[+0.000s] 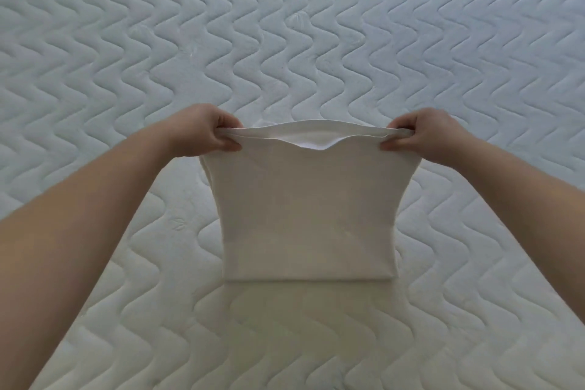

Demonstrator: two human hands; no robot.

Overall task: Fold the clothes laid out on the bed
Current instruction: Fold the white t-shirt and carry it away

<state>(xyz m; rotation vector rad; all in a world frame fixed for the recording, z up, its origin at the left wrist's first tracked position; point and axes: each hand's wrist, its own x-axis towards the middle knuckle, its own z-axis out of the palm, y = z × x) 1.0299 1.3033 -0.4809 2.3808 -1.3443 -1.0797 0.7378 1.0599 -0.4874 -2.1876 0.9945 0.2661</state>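
A white garment (307, 215), folded into a rough rectangle of several layers, hangs in the air over the bed in front of me. My left hand (202, 133) pinches its upper left corner and my right hand (425, 136) pinches its upper right corner, stretching the top edge between them. The top edge sags a little in the middle and shows an inner layer. The lower edge hangs straight, just above the mattress, and throws a shadow below it.
The white quilted mattress (285, 41) with a wavy stitched pattern fills the whole view on all sides of the garment. No other clothes or objects show in this frame.
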